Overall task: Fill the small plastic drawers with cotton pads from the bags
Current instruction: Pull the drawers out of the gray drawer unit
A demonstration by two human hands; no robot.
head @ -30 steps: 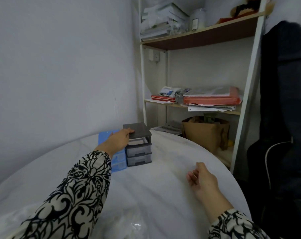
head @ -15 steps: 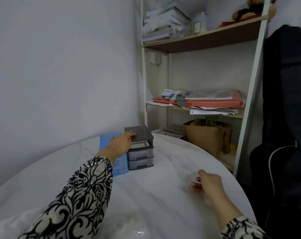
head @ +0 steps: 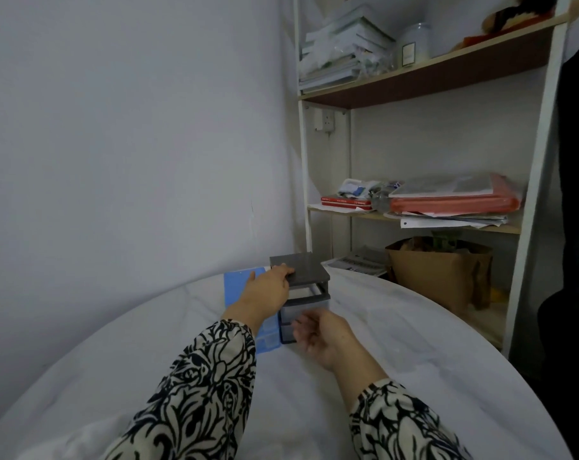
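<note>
A: Setting: grey wall (head: pixel 115 127) on the left, white-framed shelf unit (head: pixel 430 74) in the far right corner, round white worktop (head: pixel 397 343) in the foreground.

B: Task item?

A: Grey drawer unit (head: pixel 306 272) near the worktop's far edge, upright, flat dark lid on top. Top slot looks open at the front. Two translucent drawers sit below it; their contents cannot be read.

B: Beside it?

A: Blue drawer unit (head: pixel 238 287), touching or just beside the grey one on its left side. Mostly hidden behind the forearm.

B: Left hand?

A: Left hand (head: pixel 265 293) rests on the near left corner of the grey lid, fingers (head: pixel 286 270) laid fairly straight over the lid edge, thumb (head: pixel 252 277) out to the side. Pressing or steadying, not curled round anything.

B: Right hand?

A: Right hand (head: pixel 321 333) is in front of the lower drawers, palm turned left, fingers loosely curled and blurred. Whether they touch a drawer front, cannot tell. Nothing seen held in it.

B: Sleeves?

A: Both arms in black-and-cream patterned sleeves (head: pixel 208 393), reaching from the near edge.

B: Bags?

A: A pale crumpled mass (head: pixel 92 436) at the near left edge of the worktop; too indistinct to identify.

B: Background items?

A: Stacked papers (head: pixel 341 51) and a jar (head: pixel 414 44) on the upper shelf, red folders (head: pixel 454 204) on the middle shelf, a brown paper bag (head: pixel 437 277) below. A dark case (head: pixel 576 227) stands at the right.
</note>
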